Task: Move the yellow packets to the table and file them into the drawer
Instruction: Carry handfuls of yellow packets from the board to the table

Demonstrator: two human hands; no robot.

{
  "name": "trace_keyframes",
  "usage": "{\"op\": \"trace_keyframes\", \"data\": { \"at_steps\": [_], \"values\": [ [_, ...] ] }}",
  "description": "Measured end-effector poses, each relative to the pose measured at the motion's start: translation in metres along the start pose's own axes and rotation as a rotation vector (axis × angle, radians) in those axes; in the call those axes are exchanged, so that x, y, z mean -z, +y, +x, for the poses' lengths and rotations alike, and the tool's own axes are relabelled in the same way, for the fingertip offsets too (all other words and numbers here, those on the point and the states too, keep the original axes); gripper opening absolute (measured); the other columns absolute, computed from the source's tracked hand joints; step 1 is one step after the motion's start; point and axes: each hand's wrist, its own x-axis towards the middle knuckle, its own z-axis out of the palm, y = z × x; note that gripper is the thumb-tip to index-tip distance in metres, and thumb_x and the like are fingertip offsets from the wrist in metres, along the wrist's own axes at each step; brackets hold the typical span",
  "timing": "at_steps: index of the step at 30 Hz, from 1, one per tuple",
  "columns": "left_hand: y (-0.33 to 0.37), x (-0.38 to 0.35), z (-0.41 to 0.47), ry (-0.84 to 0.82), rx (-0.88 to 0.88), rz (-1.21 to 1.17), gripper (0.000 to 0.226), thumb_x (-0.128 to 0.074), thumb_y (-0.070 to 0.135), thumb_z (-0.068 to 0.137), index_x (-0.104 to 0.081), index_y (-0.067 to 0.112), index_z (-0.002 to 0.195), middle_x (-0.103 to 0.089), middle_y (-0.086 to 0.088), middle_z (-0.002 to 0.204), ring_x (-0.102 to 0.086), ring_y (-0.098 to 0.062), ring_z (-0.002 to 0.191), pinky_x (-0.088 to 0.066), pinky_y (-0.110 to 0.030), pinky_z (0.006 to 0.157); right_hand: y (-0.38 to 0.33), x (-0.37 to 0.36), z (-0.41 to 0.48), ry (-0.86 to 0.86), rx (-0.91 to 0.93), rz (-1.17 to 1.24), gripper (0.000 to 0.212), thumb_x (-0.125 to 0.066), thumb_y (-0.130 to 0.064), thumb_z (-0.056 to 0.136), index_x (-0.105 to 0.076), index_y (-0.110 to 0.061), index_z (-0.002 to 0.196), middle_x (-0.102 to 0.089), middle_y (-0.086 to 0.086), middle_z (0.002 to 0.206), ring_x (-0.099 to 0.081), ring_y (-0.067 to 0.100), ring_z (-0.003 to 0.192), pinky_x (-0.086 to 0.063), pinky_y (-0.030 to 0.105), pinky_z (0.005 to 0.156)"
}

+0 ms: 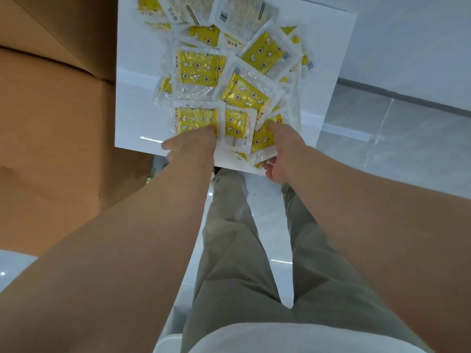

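Yellow packets [230,80] are lying heaped on the white worktop [132,98], and I am closing my left grip [190,146] and right grip [283,154] on the nearest ones, gathering them for filing into a drawer not in view.

- clear-plastic square packets with yellow inserts [201,68]: bright yellow, printed with white stars, white crescent moons and small dark-outlined flower shapes; clear film and white borders around the yellow
- a few flipped packets beyond the hands, far end of the pile [242,15]: pale grey-white backs with dark print, no yellow pattern showing
- flat white glossy table top [132,98] under the hands: plain white, no pattern
- brown cardboard box [51,123] off to the left hand's side: plain tan, unprinted
- olive-green trousers [229,250] below both forearms: solid colour
- glossy floor tiles [395,138] past the right hand: pale grey-white with thin grout lines
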Motion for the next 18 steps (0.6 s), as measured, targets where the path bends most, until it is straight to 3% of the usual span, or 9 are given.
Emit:
{"op": "trace_keyframes", "data": {
  "at_steps": [2, 4, 7, 10, 12, 15, 18],
  "values": [
    [0.003, 0.002, 0.001, 0.173, -0.041, 0.118, 0.113, -0.083, 0.057, 0.06, -0.023, 0.014, 0.144, -0.033, -0.01, 0.14, -0.042, -0.03, 0.124, -0.044, -0.042, 0.102, 0.0, -0.005, 0.0, 0.005, 0.022, 0.033, 0.051, -0.073, -0.059, 0.082, -0.056, -0.032, 0.122, -0.063, -0.004, 0.108, -0.062, 0.021, 0.099, -0.051, 0.035, 0.085],
    [0.004, 0.004, 0.002, 0.222, -0.142, 0.19, 0.124, -0.08, 0.064, 0.058, -0.015, 0.016, 0.152, -0.028, -0.008, 0.142, -0.037, -0.033, 0.128, -0.041, -0.049, 0.104, 0.003, -0.012, 0.0, 0.023, 0.037, 0.072, 0.077, -0.075, -0.075, 0.066, -0.056, -0.033, 0.127, -0.064, -0.004, 0.112, -0.063, 0.025, 0.101, -0.053, 0.039, 0.087],
    [0.004, 0.008, 0.013, 0.236, -0.32, 0.274, 0.107, -0.072, 0.062, 0.072, -0.02, 0.017, 0.154, -0.028, -0.004, 0.149, -0.038, -0.033, 0.131, -0.038, -0.046, 0.104, 0.004, -0.02, 0.012, 0.105, 0.038, 0.099, 0.112, -0.075, -0.087, 0.041, -0.048, -0.03, 0.133, -0.059, -0.002, 0.117, -0.059, 0.031, 0.105, -0.053, 0.045, 0.085],
    [0.003, 0.01, 0.014, 0.167, -0.425, 0.207, 0.086, -0.073, 0.05, 0.081, -0.03, 0.015, 0.148, -0.036, -0.007, 0.144, -0.049, -0.032, 0.124, -0.043, -0.039, 0.093, -0.003, -0.024, -0.004, 0.076, 0.059, 0.021, 0.106, -0.075, -0.083, 0.058, -0.042, -0.023, 0.139, -0.051, -0.001, 0.123, -0.051, 0.025, 0.11, -0.047, 0.035, 0.076],
    [0.001, 0.01, 0.015, 0.096, -0.435, 0.1, 0.08, -0.076, 0.043, 0.082, -0.031, 0.018, 0.143, -0.047, -0.008, 0.13, -0.058, -0.032, 0.112, -0.051, -0.038, 0.093, -0.007, -0.026, -0.003, 0.048, 0.076, -0.029, 0.103, -0.076, -0.077, 0.066, -0.039, -0.021, 0.144, -0.048, -0.001, 0.126, -0.048, 0.023, 0.109, -0.045, 0.032, 0.071],
    [0.0, 0.006, 0.014, 0.032, -0.411, 0.011, 0.062, -0.079, 0.041, 0.08, -0.038, 0.022, 0.122, -0.051, -0.001, 0.101, -0.064, -0.029, 0.091, -0.06, -0.044, 0.085, -0.007, -0.031, -0.001, 0.023, 0.08, 0.02, 0.105, -0.084, -0.071, 0.06, -0.042, -0.024, 0.143, -0.049, -0.001, 0.129, -0.05, 0.025, 0.115, -0.048, 0.035, 0.088],
    [0.003, 0.002, 0.011, 0.048, -0.431, 0.049, 0.051, -0.079, 0.05, 0.074, -0.05, 0.024, 0.107, -0.058, -0.005, 0.11, -0.068, -0.028, 0.088, -0.06, -0.039, 0.078, -0.009, -0.036, 0.004, 0.054, 0.093, 0.075, 0.098, -0.086, -0.065, 0.062, -0.045, -0.025, 0.142, -0.053, -0.002, 0.13, -0.053, 0.028, 0.117, -0.047, 0.043, 0.104]
  ]
}}
